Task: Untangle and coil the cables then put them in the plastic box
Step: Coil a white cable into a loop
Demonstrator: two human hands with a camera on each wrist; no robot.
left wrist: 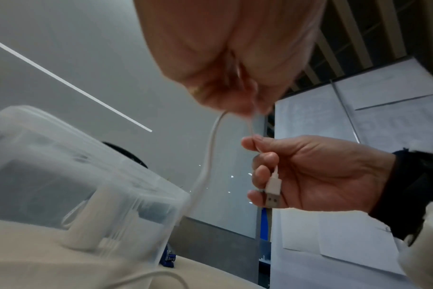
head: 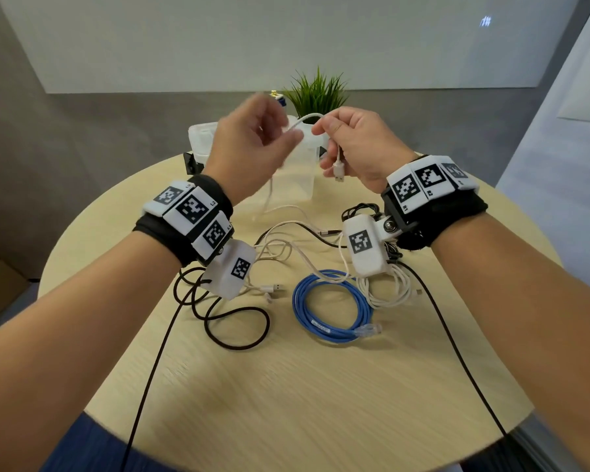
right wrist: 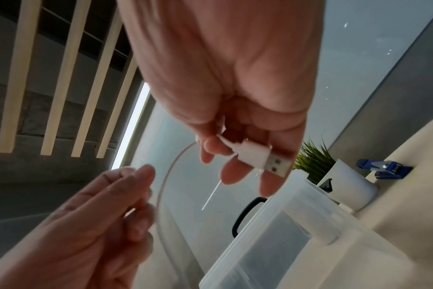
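Note:
Both hands are raised over the round table (head: 321, 396) with one white USB cable (head: 307, 116) strung between them. My right hand (head: 321, 129) pinches it just above its USB plug (head: 338, 172), which hangs down past my curled fingers (right wrist: 211, 148). My left hand (head: 288, 136), blurred, grips the same cable a short way along; from there the cable drops to the table. The clear plastic box (head: 198, 137) stands open just behind the hands. Loose white cables (head: 280, 247), a blue coil (head: 331, 304), a white coil (head: 389, 291) and a black cable (head: 232, 321) lie on the table.
A potted green plant (head: 317, 93) and a small blue object (head: 280, 99) stand at the table's far edge behind the box. A black cable bundle (head: 361, 209) lies under my right wrist. Thin black leads run off the table's near edge.

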